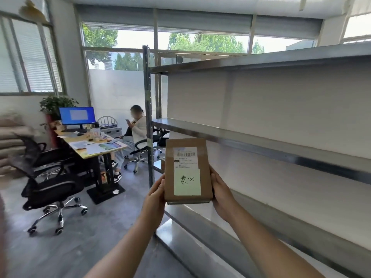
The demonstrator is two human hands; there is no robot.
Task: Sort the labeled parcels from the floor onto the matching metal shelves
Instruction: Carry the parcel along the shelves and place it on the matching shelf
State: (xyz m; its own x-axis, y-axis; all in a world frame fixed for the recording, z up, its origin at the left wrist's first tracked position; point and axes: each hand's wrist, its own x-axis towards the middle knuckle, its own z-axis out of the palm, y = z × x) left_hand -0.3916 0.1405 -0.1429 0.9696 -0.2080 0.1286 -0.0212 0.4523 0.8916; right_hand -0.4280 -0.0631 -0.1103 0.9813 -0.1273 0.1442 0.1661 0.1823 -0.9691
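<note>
Parcel (188, 171) is held upright in mid-air, labels toward the camera | left edge is gripped by left hand (155, 194) | right edge is gripped by right hand (221, 195) | metal shelves (261, 149) are seen just behind

Bright windows (200, 43), grey floor (80, 247), desk (94, 147), office chairs (50, 189).

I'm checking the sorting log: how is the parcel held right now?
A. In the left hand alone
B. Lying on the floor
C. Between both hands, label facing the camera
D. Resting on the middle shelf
C: the left hand and right hand grip opposite sides of the parcel, label toward the camera, off the shelves.
</note>
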